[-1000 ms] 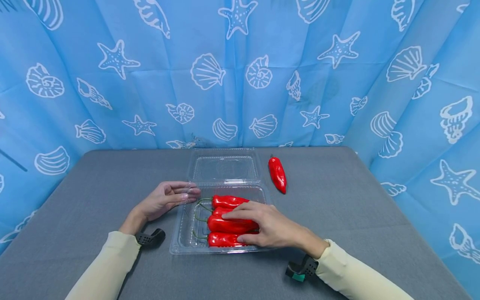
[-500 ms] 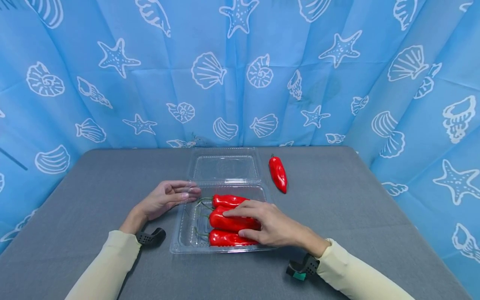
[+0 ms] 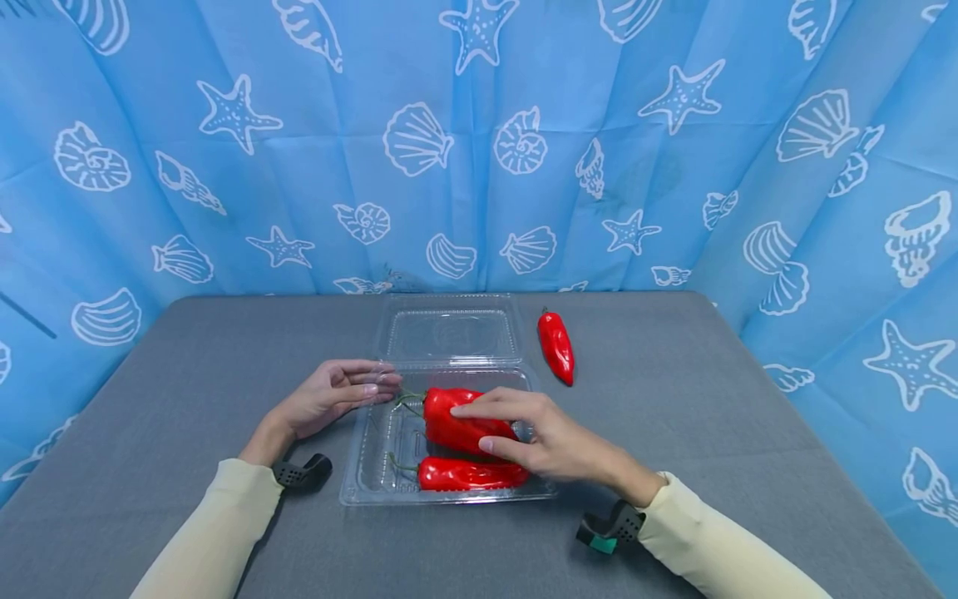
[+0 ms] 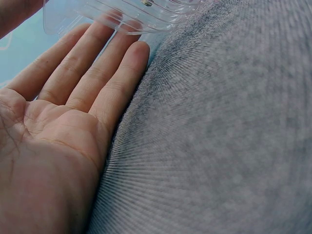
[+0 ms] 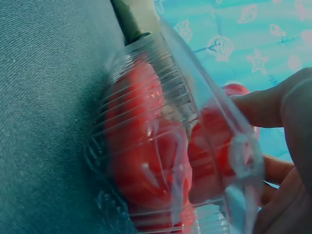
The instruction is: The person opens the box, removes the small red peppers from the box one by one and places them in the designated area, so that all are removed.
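Observation:
A clear plastic clamshell container (image 3: pixel 355 478) lies open in the middle of the table, with glossy red peppers on green stems inside. My right hand (image 3: pixel 546 437) reaches in from the right and grips a red pepper (image 3: pixel 452 433) between thumb and fingers. This pepper overlaps the ones behind it in the head view. Another red pepper (image 3: pixel 467 474) lies along the container's near side, apart from it. In the right wrist view, peppers (image 5: pixel 141 165) show through the ribbed wall. My left hand (image 3: pixel 329 399) lies palm up with relaxed fingers, its fingertips at the container's left wall.
The container's clear lid (image 3: pixel 452 333) is folded back flat behind it. A loose red pepper (image 3: pixel 556 348) lies on the grey tabletop (image 3: pixel 674 399) to the right of the lid. A blue curtain (image 3: pixel 464 191) with white shells and starfish hangs behind the table.
My right hand has shifted the gripped pepper toward the far side of the container, and a gap has opened before the nearest pepper. The left hand stays in place.

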`<state>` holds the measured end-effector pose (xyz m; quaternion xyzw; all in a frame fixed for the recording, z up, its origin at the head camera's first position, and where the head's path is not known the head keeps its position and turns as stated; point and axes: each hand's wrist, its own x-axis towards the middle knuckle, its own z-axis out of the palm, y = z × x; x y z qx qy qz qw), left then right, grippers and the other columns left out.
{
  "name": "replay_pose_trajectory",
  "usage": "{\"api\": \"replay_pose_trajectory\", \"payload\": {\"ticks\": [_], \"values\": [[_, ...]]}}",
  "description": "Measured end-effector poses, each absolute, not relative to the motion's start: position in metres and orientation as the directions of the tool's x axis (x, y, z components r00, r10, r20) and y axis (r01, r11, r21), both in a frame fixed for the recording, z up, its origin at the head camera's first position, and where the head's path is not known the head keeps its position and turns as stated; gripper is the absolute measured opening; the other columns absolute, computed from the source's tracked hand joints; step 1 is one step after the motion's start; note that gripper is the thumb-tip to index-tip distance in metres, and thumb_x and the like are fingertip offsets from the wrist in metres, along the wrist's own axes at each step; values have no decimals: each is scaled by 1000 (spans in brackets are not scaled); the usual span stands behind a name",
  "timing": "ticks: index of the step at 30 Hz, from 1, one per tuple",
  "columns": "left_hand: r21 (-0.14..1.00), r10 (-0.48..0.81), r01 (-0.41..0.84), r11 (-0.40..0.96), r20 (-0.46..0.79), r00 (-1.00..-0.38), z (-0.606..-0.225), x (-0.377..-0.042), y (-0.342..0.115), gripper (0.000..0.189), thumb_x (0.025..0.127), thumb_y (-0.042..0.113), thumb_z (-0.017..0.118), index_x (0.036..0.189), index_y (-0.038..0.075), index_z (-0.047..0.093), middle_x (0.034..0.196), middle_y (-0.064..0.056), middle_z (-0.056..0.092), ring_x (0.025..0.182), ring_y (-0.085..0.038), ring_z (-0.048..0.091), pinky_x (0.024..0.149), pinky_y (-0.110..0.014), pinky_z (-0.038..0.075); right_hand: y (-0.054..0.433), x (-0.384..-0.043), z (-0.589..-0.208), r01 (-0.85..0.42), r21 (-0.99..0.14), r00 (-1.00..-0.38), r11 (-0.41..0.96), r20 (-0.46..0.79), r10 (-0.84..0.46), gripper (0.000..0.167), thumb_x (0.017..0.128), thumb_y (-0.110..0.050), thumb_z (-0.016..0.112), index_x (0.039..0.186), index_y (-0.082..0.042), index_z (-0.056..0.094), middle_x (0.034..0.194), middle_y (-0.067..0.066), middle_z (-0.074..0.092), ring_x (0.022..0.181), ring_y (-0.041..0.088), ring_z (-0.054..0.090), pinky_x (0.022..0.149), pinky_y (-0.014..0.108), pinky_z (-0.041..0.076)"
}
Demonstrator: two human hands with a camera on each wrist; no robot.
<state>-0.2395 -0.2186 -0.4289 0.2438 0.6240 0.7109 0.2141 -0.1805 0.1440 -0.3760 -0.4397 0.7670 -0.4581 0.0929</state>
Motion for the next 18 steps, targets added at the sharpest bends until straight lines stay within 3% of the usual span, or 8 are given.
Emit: {"api": "replay_pose_trajectory", "payload": {"ticks": [9, 18], "values": [[987, 629, -11, -160, 94, -772, -430, -240, -220, 48, 99, -2, 59, 143, -14, 44, 134, -20, 64, 124, -29, 63, 105, -41, 50, 150, -187, -370, -608, -779, -630, 155, 353, -692, 51, 94, -8, 69, 143, -15, 58, 137, 2, 62, 115, 20, 59, 86, 37, 59], [988, 627, -10, -156, 91, -774, -430, -240, -220, 48, 99, -2, 59, 143, -15, 44, 134, -20, 64, 124, -29, 63, 105, -41, 49, 160, -195, -362, -572, -803, -685, 164, 359, -634, 50, 95, -6, 66, 144, -13, 58, 137, 3, 61, 114, 22, 60, 87, 39, 59]]}}
